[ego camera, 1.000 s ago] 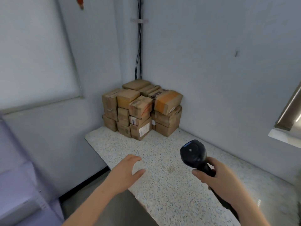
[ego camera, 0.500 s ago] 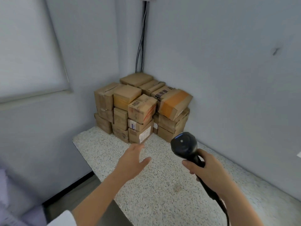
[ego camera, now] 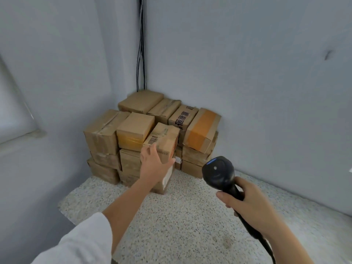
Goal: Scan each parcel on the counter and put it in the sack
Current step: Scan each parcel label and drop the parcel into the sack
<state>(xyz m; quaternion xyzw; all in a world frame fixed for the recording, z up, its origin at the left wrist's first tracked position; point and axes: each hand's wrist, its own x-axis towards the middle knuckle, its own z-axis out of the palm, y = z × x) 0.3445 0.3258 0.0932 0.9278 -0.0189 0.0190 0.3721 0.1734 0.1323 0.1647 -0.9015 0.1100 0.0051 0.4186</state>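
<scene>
The left hand (ego camera: 154,164), arm stretched forward, lies with fingers straight and thumb spread against the front of the barcode-labelled parcel (ego camera: 163,137), which tops the front of the stack (ego camera: 104,134) in the far corner of the counter (ego camera: 181,225), and it holds nothing. I judge it should grip that box alone by its sides and draw it clear without toppling neighbours, label kept upward. To the right, the black scanner (ego camera: 219,171) points toward the stack, the right hand (ego camera: 249,203) curled firmly round its handle; no sack shows.
</scene>
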